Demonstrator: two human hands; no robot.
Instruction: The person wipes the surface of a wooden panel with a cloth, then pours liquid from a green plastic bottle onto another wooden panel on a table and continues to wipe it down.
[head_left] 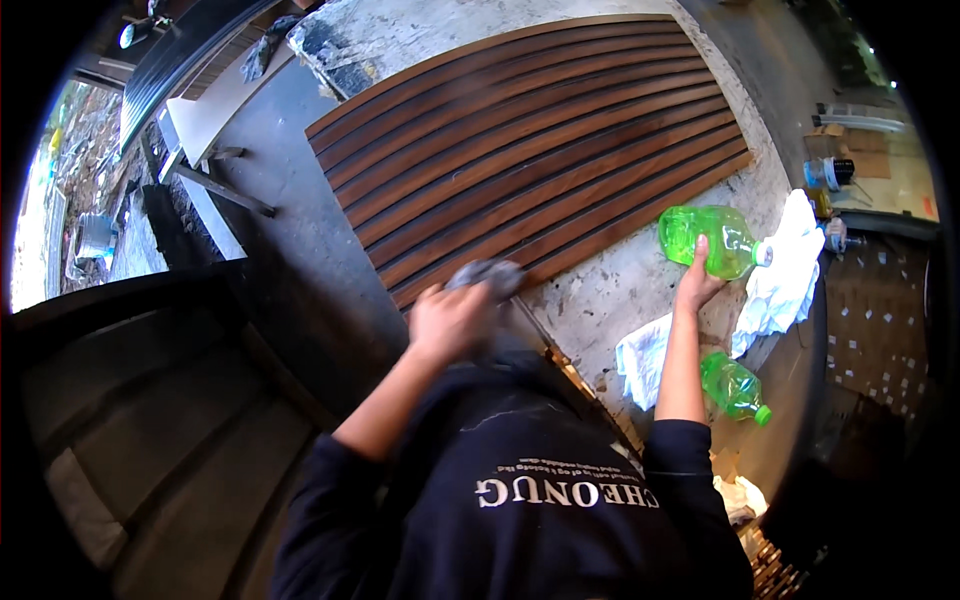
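A brown slatted wood panel [530,140] with dark grooves lies across a worn pale tabletop [600,300]. My left hand [452,322], smeared a little by motion, is closed round a grey cloth [487,271] at the panel's near left corner. Beyond the panel's near right edge, my right hand [700,283] grips a clear green plastic bottle [708,232] with a white cap. The bottle is tilted sideways, its cap toward the right. White cloths [785,285] lie beside and under that bottle's cap end, and a smaller white cloth [645,358] is near my right wrist.
A second green bottle [734,386] with a green cap lies to the right of my right forearm. At the left stand a pale board on a wooden frame [235,85] and a dark, box-like structure [170,420]. Containers [828,172] sit at the far right.
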